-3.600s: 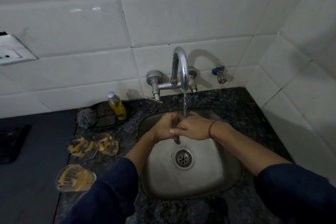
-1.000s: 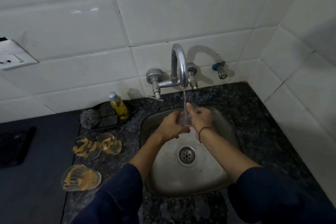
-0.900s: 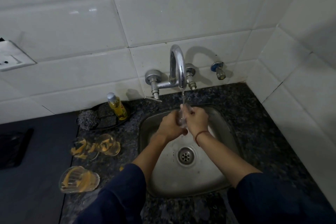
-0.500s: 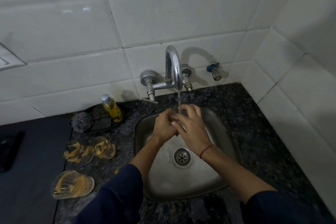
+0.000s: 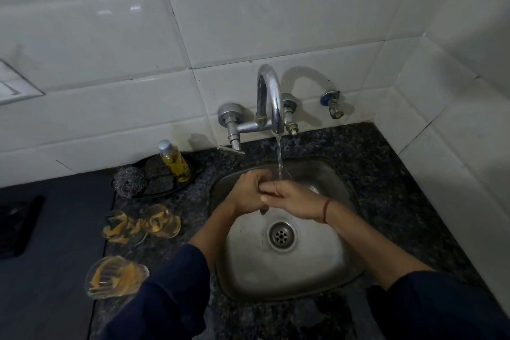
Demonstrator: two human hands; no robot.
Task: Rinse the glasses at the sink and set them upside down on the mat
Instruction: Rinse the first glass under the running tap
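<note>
Steel tap [image 5: 269, 96] ran onto the held glass [image 5: 279, 174], above the sink [image 5: 342, 270]. Vs. 0.5 s earlier, right hand [image 5: 296, 197] had dropped from over the glass to approx. level, its fingers meeting left hand [image 5: 248, 192]. Left hand fingers curled round the glass; right hand grip vs. rub: cannot tell. Judged: rinse ongoing, mat step pending. Count: 1 glass in hands, 3 patterned glasses [image 5: 162, 221] on bench [image 5: 386, 174] at left, 1 bottle [image 5: 175, 164], 1 scourer [image 5: 129, 182].
</note>
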